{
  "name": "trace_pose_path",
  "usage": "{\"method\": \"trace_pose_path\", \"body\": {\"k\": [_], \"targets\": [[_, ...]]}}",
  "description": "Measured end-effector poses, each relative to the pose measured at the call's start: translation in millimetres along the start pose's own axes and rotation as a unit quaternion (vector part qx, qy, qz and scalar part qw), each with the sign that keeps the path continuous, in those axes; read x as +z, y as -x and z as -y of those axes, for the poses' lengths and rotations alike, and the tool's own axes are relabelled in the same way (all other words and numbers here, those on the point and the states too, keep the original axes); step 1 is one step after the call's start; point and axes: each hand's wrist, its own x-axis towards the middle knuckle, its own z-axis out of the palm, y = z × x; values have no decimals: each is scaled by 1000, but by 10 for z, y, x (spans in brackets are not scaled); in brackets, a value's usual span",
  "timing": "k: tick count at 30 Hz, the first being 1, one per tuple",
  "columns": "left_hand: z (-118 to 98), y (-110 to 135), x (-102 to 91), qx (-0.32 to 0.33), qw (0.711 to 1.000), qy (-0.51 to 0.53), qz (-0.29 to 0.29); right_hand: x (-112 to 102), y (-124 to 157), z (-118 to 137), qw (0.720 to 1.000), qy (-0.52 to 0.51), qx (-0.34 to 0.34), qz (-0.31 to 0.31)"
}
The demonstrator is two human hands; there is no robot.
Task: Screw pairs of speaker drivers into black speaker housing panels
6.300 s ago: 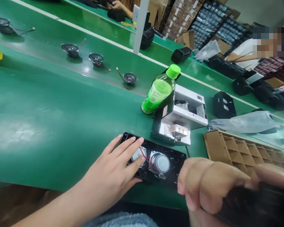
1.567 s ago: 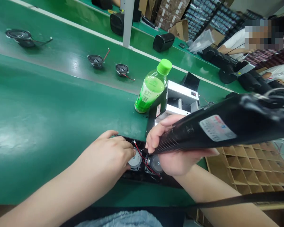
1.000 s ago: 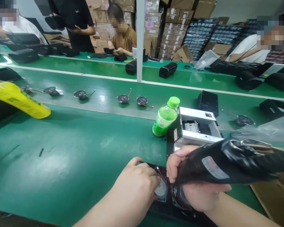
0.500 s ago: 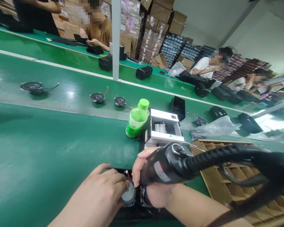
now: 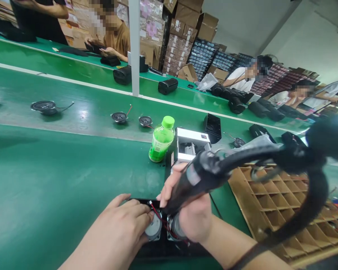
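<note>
My right hand point(image 5: 196, 217) is wrapped around a black electric screwdriver point(image 5: 187, 183), tilted with its lower end down toward a black speaker panel point(image 5: 157, 251). The screwdriver's tip is hidden behind my hand. Two round speakers with grey magnet backs lie in the panel: the left speaker point(image 5: 154, 229) and the right speaker point(image 5: 174, 227), partly covered by my right hand. My left hand point(image 5: 124, 225) grips the left speaker, fingers curled over its edge and thumb against the panel's far side. Red and black wires point(image 5: 155, 210) with a small white connector run between the speakers.
Beyond my hands stand a green bottle point(image 5: 161, 142) and a white-and-black machine point(image 5: 183, 148). A divided cardboard box point(image 5: 278, 210) lies at right. Loose speakers point(image 5: 119, 117) sit on the green belt. A thick black cable point(image 5: 317, 195) loops at right. Several people work across the line.
The screwdriver has tilted more upright, and my right hand has turned with it, baring more of the right speaker. My left hand has stayed on the left speaker. The view has shifted slightly.
</note>
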Motion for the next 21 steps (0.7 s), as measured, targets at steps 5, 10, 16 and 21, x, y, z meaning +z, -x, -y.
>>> {"method": "trace_pose_path", "body": {"k": [5,10,16,21], "targets": [[6,35,42,-43,999,25,9,-264,-135,718,988,-28,-117,-99],[46,52,67,-30,999,30,-13,-482,-367,797,957,58,-242,-149],[93,40,101,2,998,18,-66,-445,-507,519,959,89,-236,-127],[35,25,58,4,999,11,-43,-395,-495,532,960,96,-211,-159]]}}
